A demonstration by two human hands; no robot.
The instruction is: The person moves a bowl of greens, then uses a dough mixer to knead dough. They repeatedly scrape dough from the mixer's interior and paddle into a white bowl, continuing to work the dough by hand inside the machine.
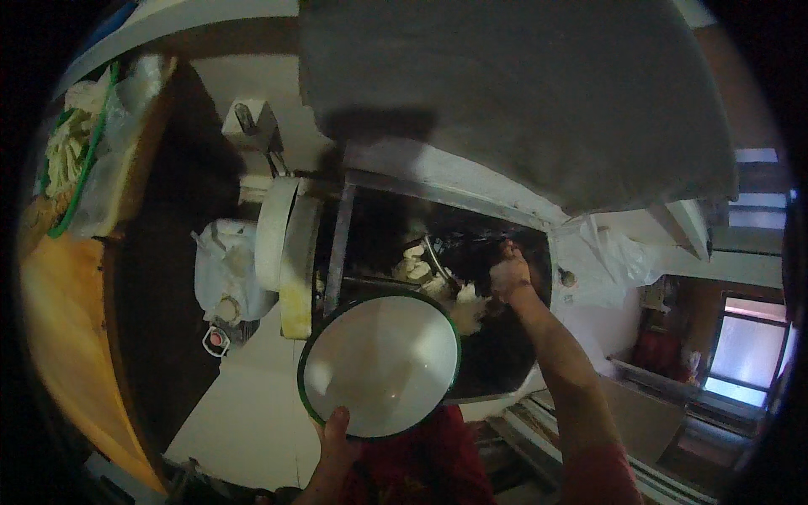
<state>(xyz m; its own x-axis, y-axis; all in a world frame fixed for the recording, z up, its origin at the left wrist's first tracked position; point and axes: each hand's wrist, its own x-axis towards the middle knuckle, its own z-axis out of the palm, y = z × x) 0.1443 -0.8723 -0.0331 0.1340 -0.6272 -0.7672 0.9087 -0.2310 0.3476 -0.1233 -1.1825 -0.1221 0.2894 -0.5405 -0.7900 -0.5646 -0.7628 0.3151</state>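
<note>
My left hand (334, 435) grips the near rim of a white bowl (379, 366) with a dark green edge, thumb over the lip. The bowl's visible inside holds nothing. Beyond it lies a dark rectangular vat (492, 353) with a metal rim. My right hand (510, 278) is over the vat's right side, fingers curled; whether it holds something is too dark to tell. To its left, several pale chunks (416, 265) sit by a thin curved metal rim (439, 259), perhaps of a strainer or pan. Pale froth or crumbs (470, 309) lie nearer the bowl.
Left of the vat stand a pale round-edged piece (278, 233) and a whitish plastic jug (230, 271). A yellow-orange panel (69, 328) and a plastic-lined crate (120, 145) fill the far left. A large grey sheet (524, 95) hangs above; clear plastic (622, 259) is at right.
</note>
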